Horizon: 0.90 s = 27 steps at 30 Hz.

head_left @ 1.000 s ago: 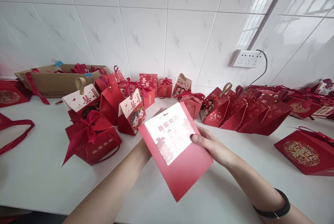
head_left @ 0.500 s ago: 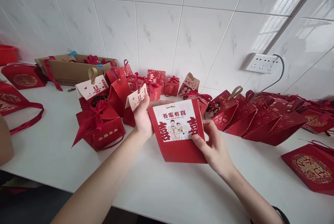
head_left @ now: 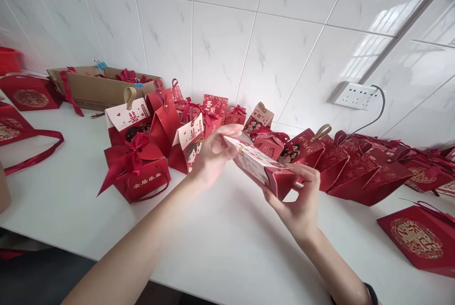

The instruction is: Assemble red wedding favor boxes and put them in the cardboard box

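A red gift box (head_left: 259, 168) with a white printed flap is tilted steeply in front of me, its narrow red side turned toward my right. My right hand (head_left: 301, 203) grips it at the lower end, thumb underneath and fingers over the side. At the top end my left hand (head_left: 212, 156) has the box edge between thumb and fingers; the fingertips reach past it. Just left of that hand stands a red and white gift box (head_left: 185, 146) with a cartoon figure. Nearer on the left sits a red box with a big ribbon bow (head_left: 145, 179).
Several red gift boxes (head_left: 334, 160) stand in a row at the right, and another box (head_left: 415, 238) lies closer. A cardboard tray (head_left: 85, 92) with ribbons stands at the back left. A power strip (head_left: 355, 95) is on the tiled wall above the white table (head_left: 213, 257).
The gift box has tipped from facing me to nearly edge-on, showing its side. My left hand has shifted over its top edge, and my right hand has turned with it.
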Each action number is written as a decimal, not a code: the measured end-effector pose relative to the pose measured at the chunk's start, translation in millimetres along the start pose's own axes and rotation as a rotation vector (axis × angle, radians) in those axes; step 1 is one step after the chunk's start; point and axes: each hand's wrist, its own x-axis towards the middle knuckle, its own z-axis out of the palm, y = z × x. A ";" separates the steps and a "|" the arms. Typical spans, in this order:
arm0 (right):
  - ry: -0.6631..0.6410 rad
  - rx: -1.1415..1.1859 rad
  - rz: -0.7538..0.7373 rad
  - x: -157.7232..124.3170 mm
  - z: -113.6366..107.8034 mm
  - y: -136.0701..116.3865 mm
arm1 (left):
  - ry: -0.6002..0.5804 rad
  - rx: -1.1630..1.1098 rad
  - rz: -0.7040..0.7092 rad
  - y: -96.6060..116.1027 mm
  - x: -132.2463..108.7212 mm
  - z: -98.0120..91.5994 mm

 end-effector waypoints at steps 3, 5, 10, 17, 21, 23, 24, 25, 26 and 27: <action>0.096 -0.056 -0.112 5.6 -2.1 1.7 | 0.008 -0.042 -0.051 0.3 -1.7 6.2; 0.166 -0.102 -0.204 10.7 -5.1 2.6 | -0.033 -0.093 -0.100 0.6 -3.2 9.3; 0.279 -0.290 -0.422 23.1 -15.9 8.1 | -0.071 -0.153 -0.219 -2.4 -5.0 10.4; 0.294 -0.412 -0.556 25.7 -18.9 12.7 | -0.043 0.010 -0.218 -1.7 -13.2 19.2; 0.169 -0.315 -0.522 23.0 -18.8 4.5 | 0.104 0.076 -0.138 1.3 -11.2 17.9; 0.139 -0.206 -0.493 21.3 -19.9 4.2 | 0.220 0.112 -0.068 5.0 -8.8 13.2; 0.155 -0.163 -0.460 20.5 -20.5 5.6 | 0.275 0.125 -0.044 8.0 -8.6 10.3; 0.184 -0.134 -0.414 19.7 -20.9 7.9 | 0.322 0.135 -0.033 11.8 -9.4 7.1; 0.204 -0.121 -0.358 19.0 -21.0 10.7 | 0.360 0.146 -0.029 16.4 -11.6 3.7; 0.213 -0.117 -0.309 18.4 -20.9 13.6 | 0.386 0.161 -0.036 21.8 -15.1 0.2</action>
